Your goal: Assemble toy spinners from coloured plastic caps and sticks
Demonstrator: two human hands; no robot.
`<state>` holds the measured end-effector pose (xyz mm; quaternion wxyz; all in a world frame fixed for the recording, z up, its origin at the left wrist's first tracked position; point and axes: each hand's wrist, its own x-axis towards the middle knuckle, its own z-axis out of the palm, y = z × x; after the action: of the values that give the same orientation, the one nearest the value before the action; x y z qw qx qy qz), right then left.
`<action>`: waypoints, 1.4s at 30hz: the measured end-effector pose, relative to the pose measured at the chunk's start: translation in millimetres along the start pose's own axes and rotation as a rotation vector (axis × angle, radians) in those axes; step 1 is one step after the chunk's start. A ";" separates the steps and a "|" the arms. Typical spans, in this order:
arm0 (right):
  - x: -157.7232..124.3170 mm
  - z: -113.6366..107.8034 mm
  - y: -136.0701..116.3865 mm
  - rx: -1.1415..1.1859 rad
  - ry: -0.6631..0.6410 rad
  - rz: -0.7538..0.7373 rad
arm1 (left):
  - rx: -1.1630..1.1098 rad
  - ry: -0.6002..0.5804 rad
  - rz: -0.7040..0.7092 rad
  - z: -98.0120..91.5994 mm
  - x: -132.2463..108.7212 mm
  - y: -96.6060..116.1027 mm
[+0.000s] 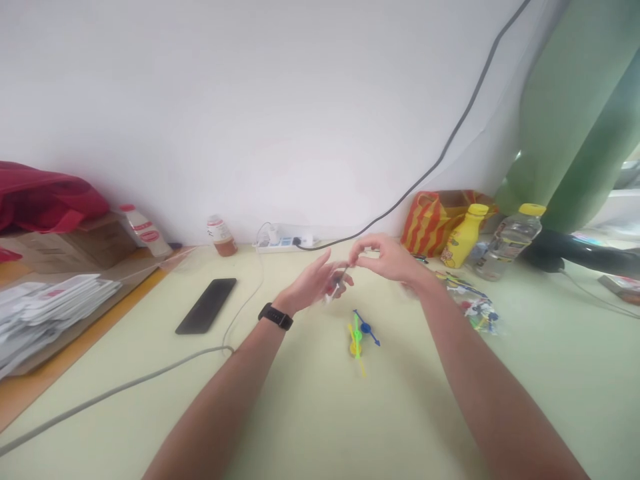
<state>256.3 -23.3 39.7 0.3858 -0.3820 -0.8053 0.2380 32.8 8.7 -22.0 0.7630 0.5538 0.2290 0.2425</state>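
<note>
I count three pointers lying on the tabletop (pixel 300 413), nearer than the hands: blue pointer (pixel 367 329), green pointer (pixel 357 336), yellow pointer (pixel 355 349). Both arms reach forward, converging. Right hand (pixel 384 259): fingertips pinching one thin, blurred piece (pixel 337 289). Left hand (pixel 319 283): half-curled beside it; grip, I cannot tell.

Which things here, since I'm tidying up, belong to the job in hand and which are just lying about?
Seem to belong:
small blurred part between the left hand and right hand
blue arrow pointer
green pointer
yellow pointer
probably the bagged coloured pieces

Seem just lying about:
black phone
power strip
striped bag
yellow bottle
clear yellow-capped bottle
red-capped white bottle
white stack
</note>
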 end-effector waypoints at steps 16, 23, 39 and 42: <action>-5.8 11.8 52.4 -0.086 -0.402 0.503 | 0.251 0.593 0.232 -30.8 10.5 -22.2; -3.1 50.1 39.4 -0.065 -0.790 0.603 | 0.371 0.597 0.316 -34.9 18.4 -40.4; -5.0 -4.8 13.0 0.310 -0.273 0.289 | 0.535 0.518 0.269 -35.8 15.2 -57.6; -3.1 -14.2 -1.2 0.296 0.050 0.190 | 0.536 0.519 0.318 -36.6 17.5 -64.3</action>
<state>268.5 -25.3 47.6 0.4336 -0.4015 -0.7117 0.3798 31.3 29.1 -95.2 0.4613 0.6820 0.3806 0.4210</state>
